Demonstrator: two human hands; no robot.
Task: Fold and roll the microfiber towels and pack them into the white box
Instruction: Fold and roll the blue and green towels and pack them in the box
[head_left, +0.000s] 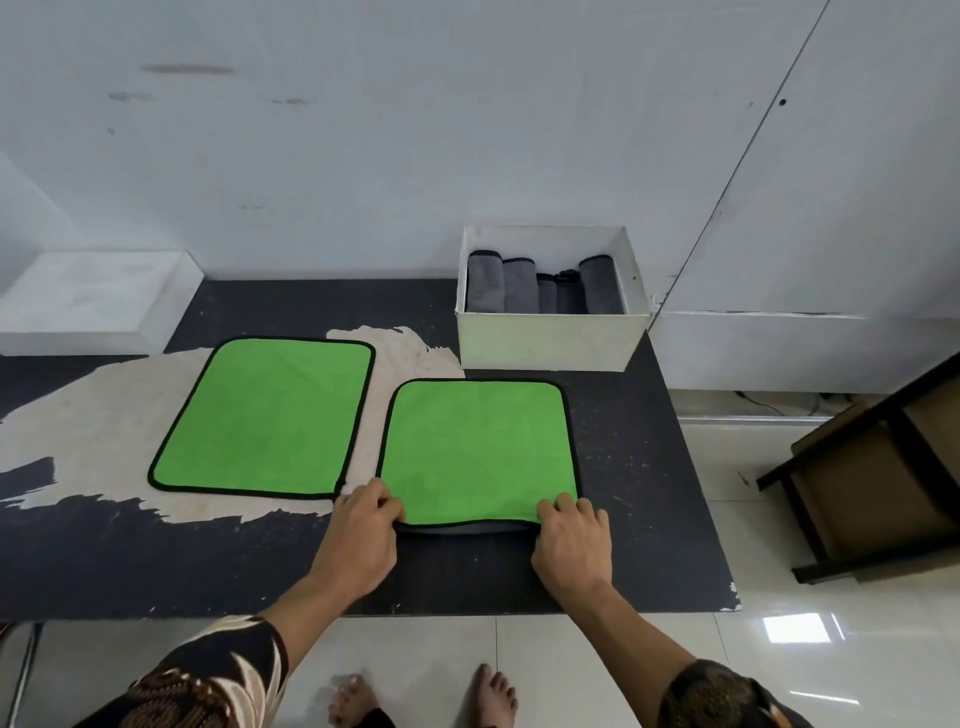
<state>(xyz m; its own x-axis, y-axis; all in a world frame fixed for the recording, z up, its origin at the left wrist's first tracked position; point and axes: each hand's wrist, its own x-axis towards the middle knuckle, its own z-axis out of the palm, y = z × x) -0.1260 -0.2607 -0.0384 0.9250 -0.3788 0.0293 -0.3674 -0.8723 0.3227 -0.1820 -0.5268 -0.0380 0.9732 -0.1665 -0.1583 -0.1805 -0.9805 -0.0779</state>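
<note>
Two green microfiber towels with black trim lie flat on the dark table (639, 467). The right green towel (480, 447) lies in front of me, its near edge lifted a little so a grey underside shows. My left hand (363, 535) pinches its near left corner. My right hand (571, 535) pinches its near right corner. The left green towel (265, 415) lies spread out and untouched. The white box (550, 340) stands at the table's back right and holds several rolled grey towels (540, 288) side by side.
The tabletop's dark surface is peeled to bare beige (93, 410) under and around the left towel. A white wall runs behind the table. A dark wooden shelf unit (883, 467) stands on the tiled floor to the right. My bare feet show below the table's edge.
</note>
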